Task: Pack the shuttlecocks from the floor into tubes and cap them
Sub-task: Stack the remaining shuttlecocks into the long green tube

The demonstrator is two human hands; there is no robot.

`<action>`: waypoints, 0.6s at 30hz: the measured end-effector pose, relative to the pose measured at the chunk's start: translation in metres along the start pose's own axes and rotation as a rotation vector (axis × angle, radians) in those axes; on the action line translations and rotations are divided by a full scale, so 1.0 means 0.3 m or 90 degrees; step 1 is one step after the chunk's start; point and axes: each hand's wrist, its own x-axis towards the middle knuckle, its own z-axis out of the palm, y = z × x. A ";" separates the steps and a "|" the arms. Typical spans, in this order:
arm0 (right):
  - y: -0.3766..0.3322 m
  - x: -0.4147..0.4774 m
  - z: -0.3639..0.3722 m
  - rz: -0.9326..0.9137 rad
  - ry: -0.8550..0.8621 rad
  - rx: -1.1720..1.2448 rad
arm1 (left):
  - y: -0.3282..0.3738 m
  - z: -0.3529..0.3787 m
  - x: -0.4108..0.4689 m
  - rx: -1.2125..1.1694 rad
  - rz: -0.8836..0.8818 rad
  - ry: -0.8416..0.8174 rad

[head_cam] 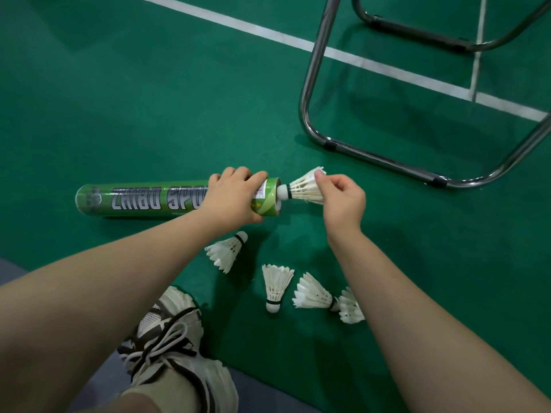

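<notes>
left grip (229,201) holds tube (134,201), covering lettering (155,201) | right grip (343,201) pinches shuttlecock (304,189), cork at tube mouth

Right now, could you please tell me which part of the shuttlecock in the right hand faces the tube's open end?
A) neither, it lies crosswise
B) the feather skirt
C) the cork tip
C: the right hand pinches the shuttlecock by its feathers, its white cork at the open mouth of the green tube that the left hand grips.
</notes>
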 end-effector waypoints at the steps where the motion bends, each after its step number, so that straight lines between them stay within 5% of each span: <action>1: -0.006 -0.009 0.010 -0.003 -0.021 -0.014 | 0.013 0.001 0.001 0.000 0.002 0.004; 10: -0.003 -0.048 0.032 0.014 -0.139 -0.113 | 0.073 -0.004 -0.006 -0.011 -0.004 0.032; 18: -0.028 -0.016 0.030 0.218 -0.543 -0.025 | 0.066 -0.037 -0.034 -0.050 -0.003 0.070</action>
